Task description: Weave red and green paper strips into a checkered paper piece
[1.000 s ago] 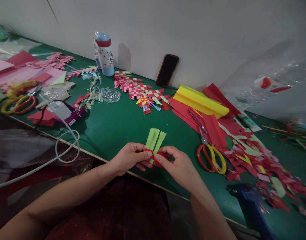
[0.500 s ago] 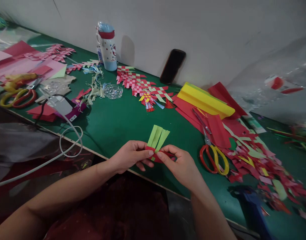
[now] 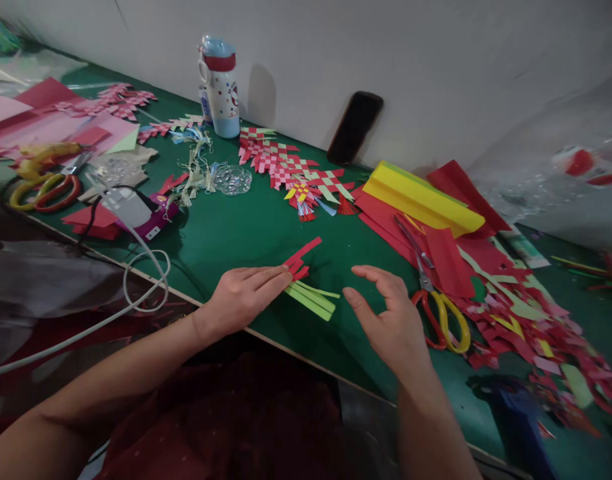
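Near the table's front edge my left hand (image 3: pixel 249 293) pinches a small bundle of paper strips. Its red paper strips (image 3: pixel 305 253) point up and to the right, while the light green paper strips (image 3: pixel 313 301) fan out lower right. Where the two colours meet is hidden under my fingers. My right hand (image 3: pixel 383 310) hangs just right of the green ends, thumb and fingers apart, touching nothing. Scissors (image 3: pixel 443 320) with one red and one yellow handle lie right of that hand, blades on red paper.
Woven paper pieces (image 3: pixel 281 163) lie at the back middle of the green table (image 3: pixel 226 233). A bottle (image 3: pixel 223 90) and a phone (image 3: pixel 355 127) stand by the wall. Yellow paper (image 3: pixel 421 197) and red scraps (image 3: pixel 531 333) cover the right. A white cable (image 3: pixel 76 340) crosses at left.
My right hand has let go of the paper strips and moved right, opening. My left hand has turned the strips, so the green ends swung from upward to lower right.
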Demonstrator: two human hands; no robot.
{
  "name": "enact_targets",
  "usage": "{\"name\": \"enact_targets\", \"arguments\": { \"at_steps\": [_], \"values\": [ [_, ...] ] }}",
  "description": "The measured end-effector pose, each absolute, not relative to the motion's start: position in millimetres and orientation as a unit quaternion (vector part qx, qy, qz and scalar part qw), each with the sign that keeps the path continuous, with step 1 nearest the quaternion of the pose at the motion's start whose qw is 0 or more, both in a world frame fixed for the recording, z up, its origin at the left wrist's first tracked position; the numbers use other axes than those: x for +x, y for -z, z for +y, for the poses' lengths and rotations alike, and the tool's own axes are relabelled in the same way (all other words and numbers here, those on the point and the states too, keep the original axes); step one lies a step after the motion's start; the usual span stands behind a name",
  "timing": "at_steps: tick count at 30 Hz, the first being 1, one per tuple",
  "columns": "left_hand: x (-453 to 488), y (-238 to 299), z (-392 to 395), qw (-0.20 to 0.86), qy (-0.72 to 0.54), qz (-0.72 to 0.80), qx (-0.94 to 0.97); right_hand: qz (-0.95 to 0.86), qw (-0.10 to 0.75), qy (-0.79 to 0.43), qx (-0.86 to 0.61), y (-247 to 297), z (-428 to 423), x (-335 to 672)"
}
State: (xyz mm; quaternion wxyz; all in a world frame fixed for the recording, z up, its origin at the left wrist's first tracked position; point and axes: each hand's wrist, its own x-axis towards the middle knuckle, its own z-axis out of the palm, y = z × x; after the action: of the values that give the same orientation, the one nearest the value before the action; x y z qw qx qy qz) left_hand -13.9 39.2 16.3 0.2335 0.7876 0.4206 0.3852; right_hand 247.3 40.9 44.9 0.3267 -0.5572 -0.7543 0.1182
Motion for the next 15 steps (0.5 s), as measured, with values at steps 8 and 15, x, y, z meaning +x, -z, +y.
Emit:
{"name": "enact_targets", "arguments": {
  "at_steps": [8, 15],
  "values": [
    [-24, -6, 20, -0.036, -0.229, 0.364, 0.902, -0.829, 0.270, -0.081, -0.483, -24, -5, 219],
    [-28, -8, 15, -0.002, -0.194, 0.373, 0.907, -0.873, 0.193, -0.074, -0.442, -17, -14, 198]
  ]
}}
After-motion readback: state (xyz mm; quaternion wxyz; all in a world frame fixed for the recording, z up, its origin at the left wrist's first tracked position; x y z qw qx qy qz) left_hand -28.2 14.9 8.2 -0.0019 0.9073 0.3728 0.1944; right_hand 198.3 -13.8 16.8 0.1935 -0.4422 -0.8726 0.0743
